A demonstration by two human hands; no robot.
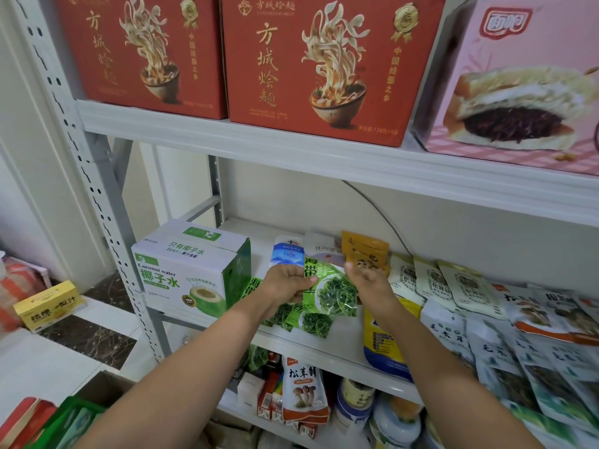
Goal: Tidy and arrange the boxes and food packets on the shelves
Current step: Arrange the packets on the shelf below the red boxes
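My left hand (287,283) and my right hand (368,280) both grip a green seaweed packet (330,288), held upright above the middle shelf (324,346). More green seaweed packets (311,322) lie flat on the shelf under it. A white-and-green coconut water box (191,270) stands at the shelf's left end. Behind my hands lean a blue-and-white packet (287,251) and an orange packet (364,249). Right of my hands lie several pale mushroom packets (453,283) and white fungus packets (453,332).
The upper shelf carries two red noodle boxes (317,66) and a pink bread box (525,82). The lower shelf holds a mushroom pouch (303,388), jars and small boxes. A yellow box (48,304) sits on a ledge at left. A grey upright post (107,222) frames the shelving.
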